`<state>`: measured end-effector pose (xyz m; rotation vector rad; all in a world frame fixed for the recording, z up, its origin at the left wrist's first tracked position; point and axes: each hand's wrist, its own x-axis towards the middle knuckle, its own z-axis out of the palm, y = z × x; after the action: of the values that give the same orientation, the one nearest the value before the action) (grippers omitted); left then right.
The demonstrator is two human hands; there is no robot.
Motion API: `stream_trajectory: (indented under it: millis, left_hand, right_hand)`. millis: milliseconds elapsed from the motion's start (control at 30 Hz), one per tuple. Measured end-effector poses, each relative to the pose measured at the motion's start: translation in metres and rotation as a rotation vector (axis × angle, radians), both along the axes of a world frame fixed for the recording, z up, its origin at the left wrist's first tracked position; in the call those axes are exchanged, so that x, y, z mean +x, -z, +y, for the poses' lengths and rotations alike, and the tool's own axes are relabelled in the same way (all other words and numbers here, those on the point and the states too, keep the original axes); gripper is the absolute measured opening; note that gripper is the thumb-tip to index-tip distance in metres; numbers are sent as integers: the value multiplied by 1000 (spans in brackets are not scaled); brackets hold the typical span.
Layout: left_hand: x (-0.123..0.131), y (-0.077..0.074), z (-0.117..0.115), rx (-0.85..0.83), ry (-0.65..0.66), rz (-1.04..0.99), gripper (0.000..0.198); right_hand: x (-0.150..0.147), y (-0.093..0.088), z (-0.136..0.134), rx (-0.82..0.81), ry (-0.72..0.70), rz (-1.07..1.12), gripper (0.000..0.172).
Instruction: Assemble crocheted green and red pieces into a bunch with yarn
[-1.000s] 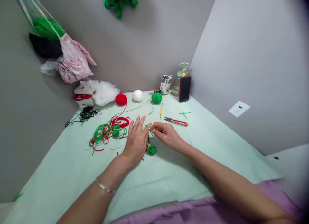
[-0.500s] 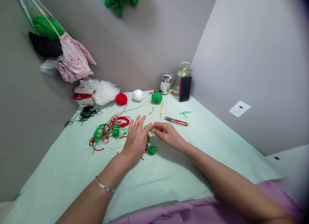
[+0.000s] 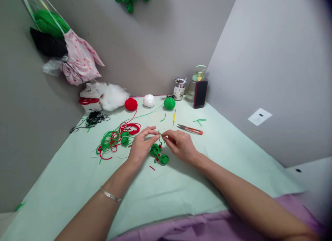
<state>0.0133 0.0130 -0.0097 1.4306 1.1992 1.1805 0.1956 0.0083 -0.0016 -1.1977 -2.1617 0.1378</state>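
Between my two hands a short length of green yarn [image 3: 160, 138] is pinched. My left hand [image 3: 143, 144] grips it between thumb and forefinger, the other fingers bent above. My right hand [image 3: 180, 143] is closed, its fingertips pressed together at the yarn's other side. Just below my fingertips lies a crocheted piece [image 3: 156, 150] with green balls and small red bits, and the yarn seems to run up from it. A second green ball [image 3: 164, 159] sits at its lower right. A short red yarn scrap [image 3: 152, 168] lies in front.
Tangled red, green and white yarn [image 3: 110, 140] lies left of my hands. Orange-handled thread snips [image 3: 190, 129] and a yellow-handled crochet hook [image 3: 174, 118] lie beyond my right hand. Red [image 3: 131, 104], white [image 3: 148, 101] and green [image 3: 169, 103] yarn balls line the back, near a phone [image 3: 200, 94].
My left hand has drawn back and turned, from lying spread over the crocheted piece to pinching the yarn. The piece is now uncovered. My right hand stays nearly in place.
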Motion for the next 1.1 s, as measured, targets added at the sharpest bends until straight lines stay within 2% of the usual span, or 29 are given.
stream_trajectory:
  millis: [233,533,700,800,967,1100]
  left_hand:
    - [3,0,-2,-69,3,-151,15]
    - [5,-5,-6,-119,18,-216,11]
    - [5,-7,-7,-146,-16,-243,8]
    - [6,-10,-8,-157,-30,-296,8]
    - [6,-15,-8,-251,31,-454,12]
    - [4,-15,-7,-260,69,-540,13]
  right_hand:
    - [-3,1,-1,63,-2,-66,21]
    - [-4,-2,-3,107,17,-141,27]
    - [-1,-2,-1,123,64,-149,25]
    - [0,-1,0,90,60,-129,21]
    - [0,-3,-1,-46,44,-44,16]
    - [0,-7,-2,-133,31,39,14]
